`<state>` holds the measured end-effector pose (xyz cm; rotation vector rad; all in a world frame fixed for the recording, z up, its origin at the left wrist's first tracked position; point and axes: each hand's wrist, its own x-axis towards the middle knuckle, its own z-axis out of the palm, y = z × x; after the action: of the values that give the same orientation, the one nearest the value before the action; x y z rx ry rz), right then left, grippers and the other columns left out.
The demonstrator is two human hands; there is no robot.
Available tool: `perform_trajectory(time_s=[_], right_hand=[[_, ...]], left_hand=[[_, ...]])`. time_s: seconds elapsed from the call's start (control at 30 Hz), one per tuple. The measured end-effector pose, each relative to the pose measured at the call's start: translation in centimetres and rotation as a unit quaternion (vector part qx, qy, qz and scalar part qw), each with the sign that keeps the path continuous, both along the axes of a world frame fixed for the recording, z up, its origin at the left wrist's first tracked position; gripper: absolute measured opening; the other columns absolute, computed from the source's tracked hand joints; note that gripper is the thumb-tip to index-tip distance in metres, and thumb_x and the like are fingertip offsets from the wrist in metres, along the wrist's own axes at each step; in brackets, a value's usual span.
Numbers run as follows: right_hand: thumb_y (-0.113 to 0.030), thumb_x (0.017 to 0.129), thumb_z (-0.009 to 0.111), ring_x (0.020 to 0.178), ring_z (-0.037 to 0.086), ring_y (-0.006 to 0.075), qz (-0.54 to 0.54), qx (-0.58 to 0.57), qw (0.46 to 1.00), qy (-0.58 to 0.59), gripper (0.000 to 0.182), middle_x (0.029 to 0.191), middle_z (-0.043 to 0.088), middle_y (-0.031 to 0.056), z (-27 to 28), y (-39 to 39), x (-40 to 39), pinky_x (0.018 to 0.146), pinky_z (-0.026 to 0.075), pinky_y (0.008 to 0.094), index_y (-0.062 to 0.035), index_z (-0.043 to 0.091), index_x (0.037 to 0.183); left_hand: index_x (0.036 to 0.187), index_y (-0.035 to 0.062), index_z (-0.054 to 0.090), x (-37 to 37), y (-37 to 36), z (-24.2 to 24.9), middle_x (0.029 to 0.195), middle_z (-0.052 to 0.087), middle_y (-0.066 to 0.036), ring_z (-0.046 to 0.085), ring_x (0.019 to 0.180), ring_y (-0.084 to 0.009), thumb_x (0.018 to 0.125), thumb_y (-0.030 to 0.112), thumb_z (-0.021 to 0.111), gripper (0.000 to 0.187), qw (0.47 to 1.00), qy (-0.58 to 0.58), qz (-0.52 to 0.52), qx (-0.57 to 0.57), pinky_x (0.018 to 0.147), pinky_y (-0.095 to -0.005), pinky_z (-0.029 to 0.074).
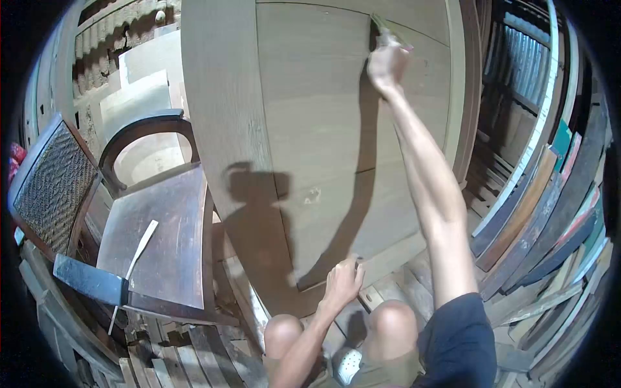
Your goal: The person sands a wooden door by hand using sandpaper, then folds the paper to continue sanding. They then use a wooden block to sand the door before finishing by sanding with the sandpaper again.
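My right hand [388,64] is raised high against a brown wooden panel [323,116], with the arm stretched out. Its fingers are closed around a pale greenish, brush-like thing [383,29], blurred and partly hidden by the hand, close to the panel's upper right part. Lower down, my left hand [344,281] is closed in front of the panel's bottom edge, above my knees. A small dark bit shows at its fingertips, too small to name. The shadow of my head and raised arm falls across the panel.
On the left stands a wooden armchair [155,226] with a woven back; a thin pale stick [142,246] lies across its seat. Several curved wooden boards [530,226] are stacked on the right. Slatted planks [187,355] form the floor. Pale sheets [139,103] lean behind the chair.
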<state>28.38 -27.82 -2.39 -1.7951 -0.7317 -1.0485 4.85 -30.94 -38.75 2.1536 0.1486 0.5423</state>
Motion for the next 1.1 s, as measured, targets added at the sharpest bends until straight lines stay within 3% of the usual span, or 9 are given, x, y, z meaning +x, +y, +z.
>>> perform_trajectory(time_s=[0.17, 0.3, 0.4, 0.47, 0.6, 0.73, 0.9, 1.0, 1.1], right_hand=[[0.007, 0.080, 0.051, 0.098, 0.068, 0.0437, 0.090, -0.102, 0.909, -0.393, 0.054, 0.104, 0.069, 0.0281, -1.1, -0.4, 1.3, 0.088, 0.056, 0.0475, -0.0012, 0.061, 0.133], [0.002, 0.081, 0.053, 0.087, 0.068, 0.0448, -0.016, -0.104, 0.988, -0.111, 0.051, 0.092, 0.070, 0.0255, 0.4, -0.4, 5.7, 0.082, 0.057, 0.0504, -0.0011, 0.061, 0.132], [0.000, 0.086, 0.050, 0.076, 0.071, 0.0415, 0.085, -0.045, 0.824, -0.559, 0.053, 0.085, 0.071, 0.0262, -0.3, 1.9, 1.3, 0.073, 0.060, 0.0474, -0.0075, 0.058, 0.138], [0.000, 0.086, 0.051, 0.081, 0.073, 0.0370, -0.041, -0.024, 0.999, -0.001, 0.051, 0.092, 0.073, 0.0226, 1.1, -0.7, 0.9, 0.076, 0.061, 0.0442, -0.0060, 0.059, 0.136], [0.002, 0.085, 0.053, 0.082, 0.073, 0.0355, 0.045, -0.083, 0.856, -0.508, 0.047, 0.103, 0.072, 0.0231, 0.1, 2.8, 1.5, 0.072, 0.061, 0.0421, -0.0053, 0.063, 0.129], [0.002, 0.082, 0.057, 0.102, 0.069, 0.0375, 0.033, 0.040, 0.996, -0.067, 0.051, 0.126, 0.062, 0.0259, 0.7, 0.5, 2.7, 0.086, 0.059, 0.0415, -0.0082, 0.062, 0.132], [0.006, 0.077, 0.065, 0.110, 0.065, 0.0395, 0.129, -0.146, 0.875, -0.444, 0.053, 0.124, 0.063, 0.0258, -1.8, 1.3, -0.5, 0.093, 0.056, 0.0429, -0.0053, 0.064, 0.130], [0.004, 0.075, 0.063, 0.105, 0.065, 0.0417, 0.040, 0.036, 0.992, -0.113, 0.046, 0.109, 0.068, 0.0254, -0.7, 2.2, -0.9, 0.088, 0.056, 0.0437, -0.0014, 0.068, 0.120], [0.001, 0.074, 0.063, 0.096, 0.066, 0.0436, 0.119, -0.109, 0.898, -0.409, 0.044, 0.104, 0.068, 0.0280, -1.6, 3.2, -2.5, 0.081, 0.057, 0.0449, -0.0004, 0.068, 0.118]], left_hand=[[0.117, 0.0004, 0.059, 0.3, -0.1, -0.9, 0.085, 0.069, -0.025, 0.068, 0.083, -0.0448, 0.094, 0.019, 0.058, 0.029, 1.000, -0.015, 0.004, 0.025, 0.075, -0.0513, 0.054], [0.121, 0.0008, 0.056, 0.3, 0.0, -1.0, 0.089, 0.069, -0.028, 0.067, 0.085, -0.0459, 0.094, 0.019, 0.058, 0.033, 1.000, 0.016, -0.010, 0.009, 0.076, -0.0528, 0.054], [0.122, 0.0012, 0.056, 0.5, 0.0, -0.7, 0.089, 0.069, -0.028, 0.067, 0.085, -0.0462, 0.094, 0.019, 0.058, 0.033, 1.000, 0.016, 0.001, 0.014, 0.076, -0.0533, 0.053], [0.124, 0.0021, 0.054, 0.2, -0.1, -0.8, 0.087, 0.068, -0.028, 0.066, 0.085, -0.0472, 0.094, 0.019, 0.058, 0.035, 0.999, 0.026, 0.014, 0.018, 0.076, -0.0542, 0.053], [0.126, 0.0028, 0.052, 0.5, -0.4, -1.3, 0.078, 0.068, -0.025, 0.066, 0.078, -0.0468, 0.094, 0.019, 0.058, 0.036, 1.000, -0.007, 0.005, 0.006, 0.073, -0.0542, 0.052], [0.124, 0.0021, 0.054, 0.7, -0.3, -1.4, 0.082, 0.068, -0.025, 0.067, 0.080, -0.0454, 0.094, 0.019, 0.058, 0.035, 1.000, 0.008, 0.006, 0.022, 0.072, -0.0526, 0.053], [0.120, -0.0035, 0.055, 0.5, -0.1, 0.3, 0.089, 0.067, -0.031, 0.066, 0.085, -0.0483, 0.094, 0.021, 0.056, 0.035, 1.000, 0.010, -0.004, -0.013, 0.076, -0.0556, 0.052], [0.122, -0.0003, 0.056, 0.2, 0.2, 0.1, 0.088, 0.068, -0.029, 0.066, 0.087, -0.0475, 0.094, 0.021, 0.057, 0.035, 1.000, 0.012, 0.000, -0.008, 0.076, -0.0546, 0.053], [0.122, 0.0018, 0.057, -0.1, -0.2, -0.2, 0.087, 0.069, -0.027, 0.067, 0.088, -0.0460, 0.094, 0.021, 0.057, 0.034, 1.000, 0.000, 0.002, -0.016, 0.077, -0.0528, 0.054]])
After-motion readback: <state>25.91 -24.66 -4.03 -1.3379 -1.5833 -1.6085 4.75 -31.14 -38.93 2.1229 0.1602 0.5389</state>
